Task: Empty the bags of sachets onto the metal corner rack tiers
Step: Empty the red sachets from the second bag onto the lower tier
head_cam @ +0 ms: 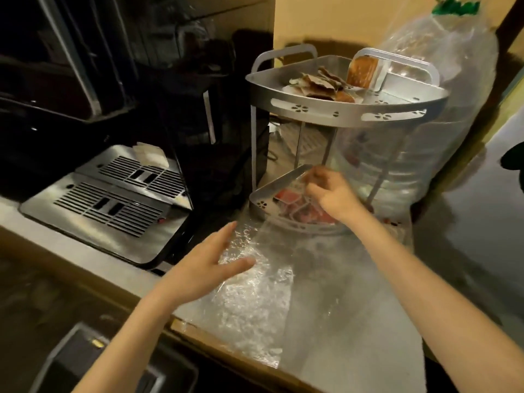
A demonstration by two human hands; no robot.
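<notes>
Currently right hand pinches the clear bag over the rack's lower tier of red sachets; left hand, fingers straight, touches the bag near the tabletop edge.

Your bare left hand reaches forward with its fingers straight and spread, thumb out to the side, palm down. Your bare right hand stretches further ahead, forearm extended, its fingers curled together in a pinch.

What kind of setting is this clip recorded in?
Probably a kitchen or coffee corner: a coffee machine's slotted drip tray sits on the counter beside a metal corner rack holding sachets.
</notes>
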